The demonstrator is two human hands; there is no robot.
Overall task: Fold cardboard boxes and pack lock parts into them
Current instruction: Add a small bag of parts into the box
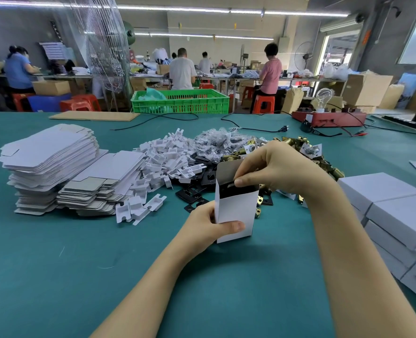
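A small white cardboard box [236,208] stands upright on the green table [55,264] with its top open. My left hand [209,228] grips its lower left side, thumb across the front. My right hand [275,167] is over the opening, thumb and fingers pinched at the top edge by the raised lid flap; something dark shows inside. Behind the box lie black plates [197,193], white plastic pieces [163,162], bagged small parts [219,140] and brass lock parts [324,162].
Stacks of flat white box blanks [50,162] sit at the left. Closed white boxes [397,211] are piled at the right edge. Cables, a red device [329,118] with a bulb and a green crate [180,101] lie beyond. Several people work at far benches.
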